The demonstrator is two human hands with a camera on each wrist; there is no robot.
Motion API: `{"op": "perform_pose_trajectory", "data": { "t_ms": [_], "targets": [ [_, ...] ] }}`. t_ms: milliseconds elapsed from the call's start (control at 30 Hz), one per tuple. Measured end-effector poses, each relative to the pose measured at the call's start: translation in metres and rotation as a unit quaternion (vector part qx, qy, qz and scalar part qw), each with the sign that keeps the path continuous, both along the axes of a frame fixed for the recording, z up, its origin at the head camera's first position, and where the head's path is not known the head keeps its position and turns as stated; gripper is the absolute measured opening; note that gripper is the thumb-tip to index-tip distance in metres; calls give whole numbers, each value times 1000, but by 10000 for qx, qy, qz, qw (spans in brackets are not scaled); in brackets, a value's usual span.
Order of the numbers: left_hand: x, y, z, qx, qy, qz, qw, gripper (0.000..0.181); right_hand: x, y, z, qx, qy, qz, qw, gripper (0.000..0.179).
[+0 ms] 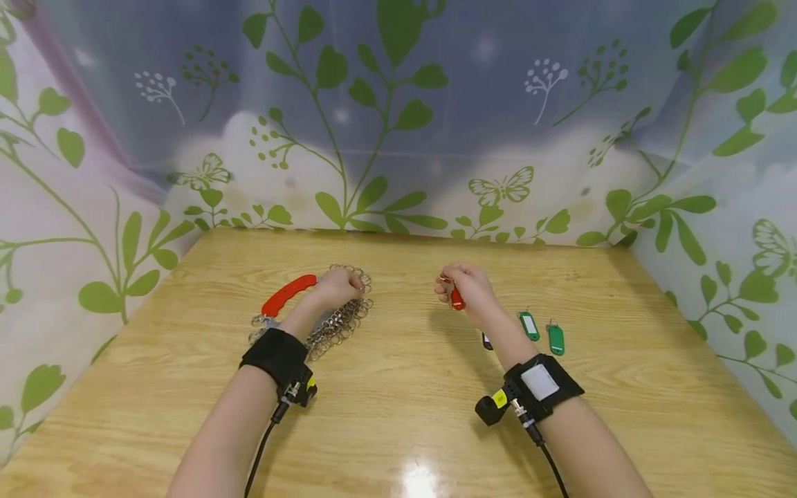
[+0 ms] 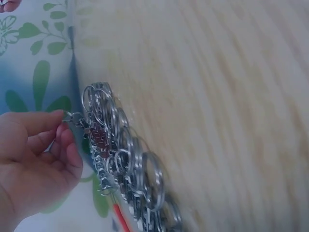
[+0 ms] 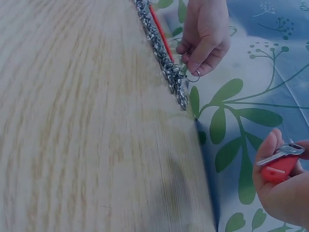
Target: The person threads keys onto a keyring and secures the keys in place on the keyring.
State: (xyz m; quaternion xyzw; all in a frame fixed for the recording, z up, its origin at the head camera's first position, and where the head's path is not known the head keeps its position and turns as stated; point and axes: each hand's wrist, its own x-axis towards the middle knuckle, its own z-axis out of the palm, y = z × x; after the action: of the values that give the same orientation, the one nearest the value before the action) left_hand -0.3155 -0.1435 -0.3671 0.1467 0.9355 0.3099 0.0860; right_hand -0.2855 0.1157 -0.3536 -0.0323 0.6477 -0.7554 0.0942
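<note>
My left hand [image 1: 339, 287] pinches a metal ring [image 2: 68, 116] between thumb and forefinger at the far end of a bunch of rings. The silver key rings [image 2: 126, 145] lie massed on the table around a carrier with a red handle [image 1: 288, 293]. Over the table to the right, my right hand [image 1: 473, 290] is raised and grips a red key tag [image 3: 277, 173]. A silver key [image 3: 281, 153] lies across that tag, held by the same fingers. The two hands are well apart.
Two green key tags, one showing a white label [image 1: 529, 325] and one plain green [image 1: 556, 340], lie beyond the right forearm. A black key tag [image 1: 487, 341] is partly hidden by that forearm. Patterned cloth [image 1: 398, 173] walls the wooden table [image 1: 386, 394] behind and at both sides.
</note>
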Motion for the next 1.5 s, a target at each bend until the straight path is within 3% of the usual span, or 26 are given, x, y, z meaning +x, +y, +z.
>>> {"op": "perform_pose_trajectory", "data": {
  "t_ms": [67, 133, 233, 333, 500, 667, 933, 1233, 1300, 1500],
  "targets": [
    [-1, 0, 0, -36, 154, 98, 9998, 15, 0, 0, -1, 328, -34, 108, 9994, 21],
    [-1, 0, 0, -2, 211, 144, 9997, 22, 1, -1, -3, 882, 26, 239, 9958, 20],
    [-2, -1, -2, 57, 131, 209, 9997, 29, 3, -5, -5, 1659, 228, 485, 9847, 21],
    [-2, -3, -3, 68, 36, 320, 9995, 26, 5, -11, -7, 2053, 450, 628, 9756, 21],
    [-3, -5, -5, 290, -382, 462, 9978, 24, 7, -16, -9, 2115, 602, 574, 9738, 20],
    [-4, -7, -8, 711, -691, 364, 9944, 21, 6, -17, -11, 2119, 618, 449, 9743, 20],
    [-2, -10, -9, 642, -596, -406, 9953, 25, 3, -17, -14, 2255, 547, 463, 9716, 25],
    [-3, -7, -8, 524, -428, -515, 9964, 23, -2, -23, -12, 3229, 289, 930, 9414, 22],
    [-3, -7, -9, 390, -299, -533, 9974, 25, -4, -26, -12, 3169, 217, 1001, 9429, 21],
    [-3, -8, -9, 34, 187, -460, 9988, 37, -14, -44, -14, 2513, -85, 1114, 9614, 29]
  ]
}}
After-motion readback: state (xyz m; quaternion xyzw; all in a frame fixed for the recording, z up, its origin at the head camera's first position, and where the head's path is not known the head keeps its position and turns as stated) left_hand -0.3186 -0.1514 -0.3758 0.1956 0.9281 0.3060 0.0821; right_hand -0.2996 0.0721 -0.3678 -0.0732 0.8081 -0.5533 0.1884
